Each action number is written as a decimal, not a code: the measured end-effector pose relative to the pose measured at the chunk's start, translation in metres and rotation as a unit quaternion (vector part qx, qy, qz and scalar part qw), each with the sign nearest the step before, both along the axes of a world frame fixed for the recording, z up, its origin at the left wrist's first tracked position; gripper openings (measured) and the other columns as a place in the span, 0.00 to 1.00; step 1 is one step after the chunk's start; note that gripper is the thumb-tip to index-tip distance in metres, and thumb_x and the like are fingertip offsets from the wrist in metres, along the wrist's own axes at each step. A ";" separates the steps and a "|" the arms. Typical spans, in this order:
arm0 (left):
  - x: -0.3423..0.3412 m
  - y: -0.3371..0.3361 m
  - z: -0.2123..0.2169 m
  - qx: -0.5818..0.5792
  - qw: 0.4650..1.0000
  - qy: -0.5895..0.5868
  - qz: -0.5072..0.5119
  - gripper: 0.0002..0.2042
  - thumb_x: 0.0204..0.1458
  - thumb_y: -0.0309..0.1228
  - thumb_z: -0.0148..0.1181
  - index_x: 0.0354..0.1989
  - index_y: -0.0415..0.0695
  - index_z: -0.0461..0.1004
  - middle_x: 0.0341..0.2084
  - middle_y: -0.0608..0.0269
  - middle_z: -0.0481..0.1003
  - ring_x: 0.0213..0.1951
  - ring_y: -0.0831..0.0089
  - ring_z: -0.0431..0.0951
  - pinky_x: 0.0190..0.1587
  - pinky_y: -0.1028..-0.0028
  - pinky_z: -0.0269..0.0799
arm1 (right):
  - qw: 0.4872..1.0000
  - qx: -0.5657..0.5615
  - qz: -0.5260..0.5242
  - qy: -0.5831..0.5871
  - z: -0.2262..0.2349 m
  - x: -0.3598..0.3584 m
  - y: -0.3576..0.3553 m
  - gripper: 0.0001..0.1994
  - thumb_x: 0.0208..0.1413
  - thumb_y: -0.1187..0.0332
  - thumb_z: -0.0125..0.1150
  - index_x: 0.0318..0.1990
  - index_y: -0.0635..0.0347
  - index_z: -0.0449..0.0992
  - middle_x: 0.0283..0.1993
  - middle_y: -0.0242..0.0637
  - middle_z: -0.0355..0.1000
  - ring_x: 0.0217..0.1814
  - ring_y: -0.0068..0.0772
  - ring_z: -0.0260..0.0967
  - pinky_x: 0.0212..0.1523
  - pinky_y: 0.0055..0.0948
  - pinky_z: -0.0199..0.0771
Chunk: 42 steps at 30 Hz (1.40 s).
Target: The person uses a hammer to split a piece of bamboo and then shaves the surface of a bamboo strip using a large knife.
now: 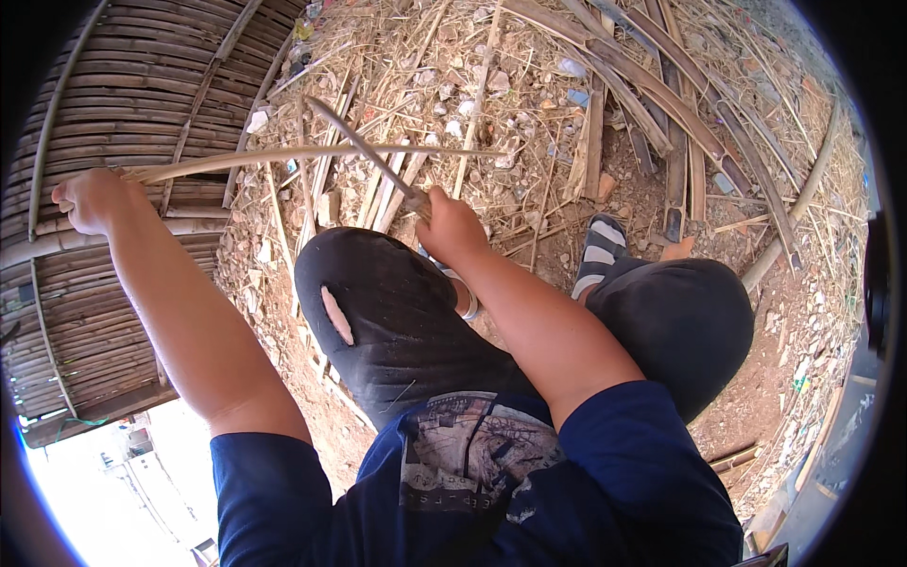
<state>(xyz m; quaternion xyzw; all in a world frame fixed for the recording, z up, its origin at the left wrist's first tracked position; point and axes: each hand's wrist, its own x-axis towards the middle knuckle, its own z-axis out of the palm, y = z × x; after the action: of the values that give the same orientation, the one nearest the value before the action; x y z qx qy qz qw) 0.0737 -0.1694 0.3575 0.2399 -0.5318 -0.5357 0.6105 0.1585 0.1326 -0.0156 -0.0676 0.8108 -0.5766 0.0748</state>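
Note:
Out to the left, my left hand [94,201] is closed around one end of a long pale bamboo strip [255,158], which stretches rightward across the ground in front of my knees. My right hand [451,227], between my knees, grips the handle of a knife [364,146] with a long, narrow, dark blade. The blade points up and to the left and crosses the strip near its middle. Whether the edge touches the strip cannot be made out. My fingers hide most of the knife's handle.
A slatted bamboo wall [123,104] rises close on the left. Split bamboo lengths [680,104] lie piled at the far right. Stones, straw and shavings cover the dirt ground [529,123]. My bent knees [378,283] and sandalled feet [602,248] are just below my hands.

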 end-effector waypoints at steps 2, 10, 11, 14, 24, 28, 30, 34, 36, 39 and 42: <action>0.003 0.030 -0.008 0.018 0.999 -0.028 -0.019 0.22 0.66 0.48 0.43 0.65 0.57 0.62 0.58 0.62 0.70 0.55 0.56 0.73 0.55 0.65 0.73 | 0.985 0.091 -0.031 -0.144 -0.051 0.002 0.025 0.18 0.51 0.66 0.61 0.48 0.65 0.72 0.40 0.56 0.78 0.45 0.59 0.76 0.48 0.52 0.76; 0.023 0.072 -0.011 -0.033 0.999 -0.015 -0.006 0.32 0.66 0.51 0.44 0.67 0.36 0.55 0.48 0.48 0.74 0.34 0.60 0.79 0.40 0.67 0.79 | 0.987 0.048 -0.095 -0.121 -0.030 -0.005 0.029 0.19 0.49 0.63 0.63 0.46 0.67 0.74 0.39 0.58 0.77 0.45 0.60 0.76 0.46 0.50 0.75; 0.023 0.076 -0.010 -0.041 0.999 -0.018 0.007 0.31 0.66 0.51 0.44 0.67 0.36 0.56 0.48 0.49 0.74 0.35 0.61 0.79 0.39 0.67 0.79 | 0.991 0.023 -0.078 -0.102 -0.009 -0.008 0.020 0.19 0.49 0.63 0.63 0.46 0.66 0.73 0.37 0.57 0.77 0.43 0.61 0.76 0.44 0.51 0.75; 0.018 0.082 -0.007 -0.059 0.997 -0.023 0.042 0.30 0.66 0.50 0.45 0.66 0.37 0.57 0.49 0.52 0.74 0.39 0.62 0.78 0.39 0.68 0.79 | 0.999 -0.033 -0.028 -0.006 0.043 -0.014 0.002 0.19 0.49 0.64 0.63 0.47 0.63 0.72 0.35 0.57 0.76 0.40 0.61 0.76 0.41 0.52 0.75; -0.013 0.061 0.001 -0.007 0.996 -0.059 0.059 0.28 0.65 0.51 0.45 0.60 0.39 0.64 0.48 0.55 0.76 0.44 0.60 0.78 0.41 0.62 0.80 | 0.969 0.081 -0.105 -0.210 -0.080 0.015 0.031 0.18 0.51 0.65 0.62 0.47 0.65 0.72 0.43 0.58 0.77 0.47 0.62 0.76 0.50 0.50 0.76; -0.016 0.010 0.003 -0.073 0.993 -0.087 0.034 0.27 0.66 0.52 0.44 0.60 0.39 0.63 0.48 0.54 0.75 0.40 0.59 0.79 0.38 0.62 0.79 | 0.961 0.069 -0.152 -0.222 -0.066 0.003 0.033 0.18 0.48 0.64 0.63 0.44 0.67 0.73 0.41 0.60 0.77 0.45 0.62 0.75 0.47 0.50 0.75; -0.012 0.063 -0.002 -0.044 0.995 -0.082 0.035 0.27 0.66 0.51 0.43 0.61 0.39 0.61 0.48 0.54 0.75 0.38 0.60 0.80 0.37 0.62 0.78 | 0.976 0.023 -0.143 -0.162 -0.036 -0.003 0.022 0.18 0.48 0.64 0.63 0.43 0.67 0.73 0.38 0.59 0.77 0.42 0.62 0.76 0.44 0.51 0.76; -0.012 0.023 0.007 -0.065 0.997 -0.050 -0.011 0.26 0.67 0.50 0.41 0.62 0.41 0.59 0.44 0.54 0.76 0.35 0.61 0.79 0.36 0.63 0.75 | 0.997 -0.048 -0.036 0.051 0.013 -0.011 -0.005 0.18 0.49 0.63 0.63 0.43 0.64 0.70 0.30 0.56 0.75 0.35 0.62 0.75 0.37 0.53 0.75; -0.014 0.015 0.008 -0.065 0.997 -0.041 -0.002 0.26 0.67 0.50 0.40 0.62 0.42 0.59 0.42 0.54 0.76 0.33 0.61 0.79 0.36 0.64 0.75 | 0.999 -0.032 0.007 0.031 0.020 -0.006 -0.007 0.18 0.50 0.63 0.64 0.45 0.62 0.68 0.31 0.55 0.76 0.36 0.62 0.76 0.37 0.54 0.75; -0.007 0.065 -0.002 -0.035 0.998 -0.050 0.030 0.26 0.67 0.51 0.40 0.63 0.42 0.60 0.41 0.53 0.77 0.31 0.61 0.78 0.37 0.64 0.75 | 0.997 0.039 -0.019 -0.069 -0.020 0.010 -0.006 0.18 0.51 0.63 0.63 0.46 0.62 0.69 0.35 0.56 0.77 0.39 0.62 0.76 0.41 0.53 0.76; 0.001 0.069 -0.002 -0.027 0.998 -0.042 0.033 0.28 0.67 0.52 0.41 0.63 0.41 0.60 0.40 0.52 0.77 0.31 0.61 0.77 0.39 0.66 0.76 | 0.967 0.111 -0.085 -0.214 -0.078 0.004 0.035 0.19 0.51 0.64 0.62 0.48 0.64 0.71 0.42 0.58 0.77 0.47 0.60 0.76 0.47 0.51 0.76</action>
<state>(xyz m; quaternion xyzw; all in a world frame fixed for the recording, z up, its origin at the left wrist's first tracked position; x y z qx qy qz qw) 0.0751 -0.1007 0.3553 0.2634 -0.5629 -0.4899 0.6114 0.1627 0.1679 -0.0935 0.1354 0.8377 -0.4881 0.2040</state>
